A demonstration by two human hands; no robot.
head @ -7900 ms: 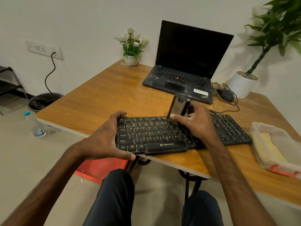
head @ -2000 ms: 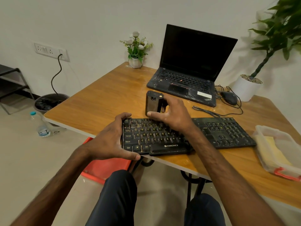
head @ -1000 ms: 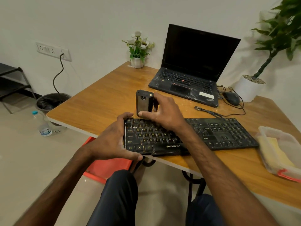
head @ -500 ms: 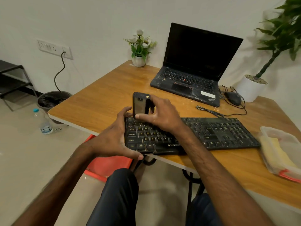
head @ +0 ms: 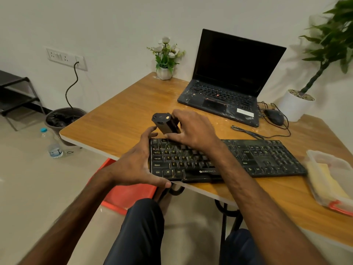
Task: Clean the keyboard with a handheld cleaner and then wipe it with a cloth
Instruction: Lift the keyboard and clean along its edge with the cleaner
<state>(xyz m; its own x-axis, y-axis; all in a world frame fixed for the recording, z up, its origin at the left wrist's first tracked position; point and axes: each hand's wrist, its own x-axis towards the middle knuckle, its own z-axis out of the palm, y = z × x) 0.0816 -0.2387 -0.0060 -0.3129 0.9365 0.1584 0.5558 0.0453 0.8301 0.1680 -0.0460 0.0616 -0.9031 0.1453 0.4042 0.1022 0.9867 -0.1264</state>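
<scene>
A black keyboard (head: 257,159) lies along the near edge of the wooden table (head: 118,119). My left hand (head: 137,163) grips its left end, thumb at the front edge and fingers at the back corner. My right hand (head: 191,129) holds a small black handheld cleaner (head: 163,124), tilted to the left, with its lower end at the keyboard's top-left keys. A yellow cloth (head: 326,180) lies in a clear plastic box (head: 315,157) at the right.
An open black laptop (head: 229,83) stands at the back, with a mouse (head: 273,116) and cable to its right. A small flower pot (head: 165,58) and a large potted plant (head: 298,104) sit at the back. A bin, a bottle and a red stool are on the floor.
My right hand has swept the cleaner leftward along the top key rows, from the keyboard's middle to its top-left corner, and tilted it left. My left hand stays on the left end.
</scene>
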